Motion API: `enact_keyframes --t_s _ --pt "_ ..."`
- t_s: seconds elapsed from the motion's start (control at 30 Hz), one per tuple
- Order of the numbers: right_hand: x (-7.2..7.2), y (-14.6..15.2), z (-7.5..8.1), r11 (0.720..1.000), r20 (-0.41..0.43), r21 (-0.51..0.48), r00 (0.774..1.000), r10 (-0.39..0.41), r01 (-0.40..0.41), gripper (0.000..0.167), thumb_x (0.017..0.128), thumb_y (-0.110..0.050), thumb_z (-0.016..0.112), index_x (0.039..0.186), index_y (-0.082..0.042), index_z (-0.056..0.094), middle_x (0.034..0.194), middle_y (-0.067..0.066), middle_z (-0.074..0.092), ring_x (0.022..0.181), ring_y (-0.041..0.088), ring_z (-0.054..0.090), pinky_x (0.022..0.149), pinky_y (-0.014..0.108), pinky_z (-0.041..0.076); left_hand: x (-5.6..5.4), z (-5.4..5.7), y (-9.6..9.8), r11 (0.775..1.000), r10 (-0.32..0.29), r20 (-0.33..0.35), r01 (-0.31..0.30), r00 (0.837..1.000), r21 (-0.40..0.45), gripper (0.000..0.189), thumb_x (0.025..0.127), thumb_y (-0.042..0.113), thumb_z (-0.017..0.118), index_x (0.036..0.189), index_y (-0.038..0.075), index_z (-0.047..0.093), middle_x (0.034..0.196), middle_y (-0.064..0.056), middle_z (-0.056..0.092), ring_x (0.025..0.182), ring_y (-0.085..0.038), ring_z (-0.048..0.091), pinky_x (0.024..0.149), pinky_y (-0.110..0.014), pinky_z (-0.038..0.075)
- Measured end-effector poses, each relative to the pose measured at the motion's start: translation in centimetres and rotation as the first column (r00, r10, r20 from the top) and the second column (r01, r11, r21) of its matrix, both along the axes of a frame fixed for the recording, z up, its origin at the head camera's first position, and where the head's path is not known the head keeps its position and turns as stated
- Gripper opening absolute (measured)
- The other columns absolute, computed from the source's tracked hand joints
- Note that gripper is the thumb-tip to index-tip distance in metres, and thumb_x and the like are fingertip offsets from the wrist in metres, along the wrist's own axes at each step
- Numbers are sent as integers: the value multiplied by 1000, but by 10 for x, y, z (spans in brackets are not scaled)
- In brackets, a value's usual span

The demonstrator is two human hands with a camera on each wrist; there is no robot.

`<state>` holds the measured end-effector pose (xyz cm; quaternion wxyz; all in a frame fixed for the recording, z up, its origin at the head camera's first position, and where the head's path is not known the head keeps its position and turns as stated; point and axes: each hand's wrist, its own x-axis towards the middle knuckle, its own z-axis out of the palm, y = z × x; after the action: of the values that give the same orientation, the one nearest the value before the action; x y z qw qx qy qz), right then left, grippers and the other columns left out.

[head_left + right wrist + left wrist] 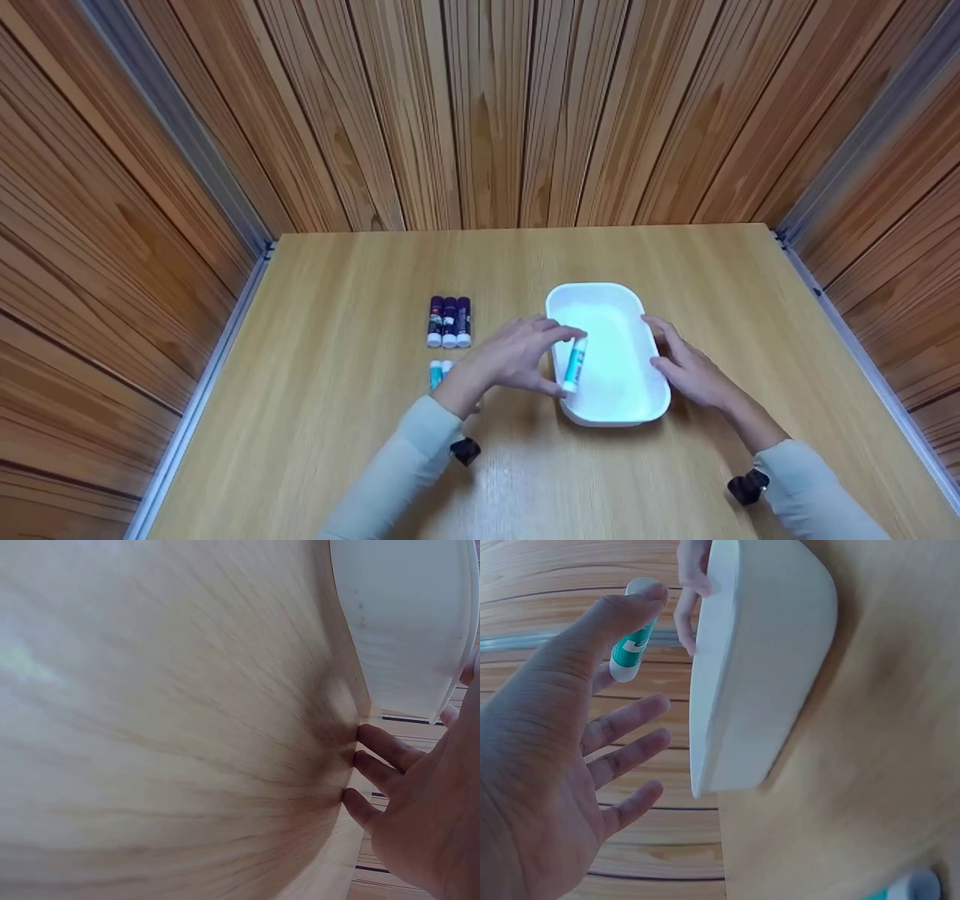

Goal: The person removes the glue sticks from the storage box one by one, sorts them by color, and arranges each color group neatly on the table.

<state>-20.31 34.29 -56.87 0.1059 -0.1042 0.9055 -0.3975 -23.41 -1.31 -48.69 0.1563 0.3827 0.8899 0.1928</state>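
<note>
My left hand pinches a small teal-and-white glue stick between thumb and forefinger, over the left side of a white plastic tub. In the left wrist view the other fingers of that hand spread apart, away from the stick. At the tub's right side, my right hand rests thumb and forefinger on the rim. Its other fingers extend down toward the table beside the tub, as the right wrist view shows. No other item shows inside the tub.
Three dark purple sticks with white ends lie side by side left of the tub. Nearer me are more teal-and-white sticks, partly hidden by the left forearm. Wood-plank walls enclose the table at back and sides.
</note>
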Motion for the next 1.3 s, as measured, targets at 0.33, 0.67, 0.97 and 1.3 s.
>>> enact_keyframes --t_s 0.33,0.67,0.97,1.3 --pt "0 3 0 1000 5 -4 1000 1 -1 69 118 -17 47 179 -20 16 170 34 46 157 54 49 127 76 40 4 -5 -36 995 88 14 -88 996 49 91 94 60 87 173 41 43 175 -1 54 165 -30 48 137 -60 40" --pt "0 1 3 1000 -23 14 1000 5 -5 69 117 -18 51 178 -22 20 164 30 56 151 49 57 122 70 46 10 -12 -79 974 170 4 -168 985 151 89 92 49 92 169 32 51 166 -4 62 159 -33 54 133 -62 43" --pt "0 1 0 1000 -2 -6 1000 5 -5 68 118 -18 49 179 -23 18 168 32 50 155 51 53 126 74 42 11 -20 -119 939 266 113 -284 957 196 85 94 46 92 168 32 52 174 -6 54 165 -38 46 132 -70 42" --pt "0 2 1 1000 9 -13 1000 8 -8 69 118 -19 49 179 -22 17 169 32 48 157 52 50 128 77 39 16 -33 -154 885 357 201 -399 912 240 85 92 39 95 166 32 55 174 -8 54 162 -39 51 129 -71 45"
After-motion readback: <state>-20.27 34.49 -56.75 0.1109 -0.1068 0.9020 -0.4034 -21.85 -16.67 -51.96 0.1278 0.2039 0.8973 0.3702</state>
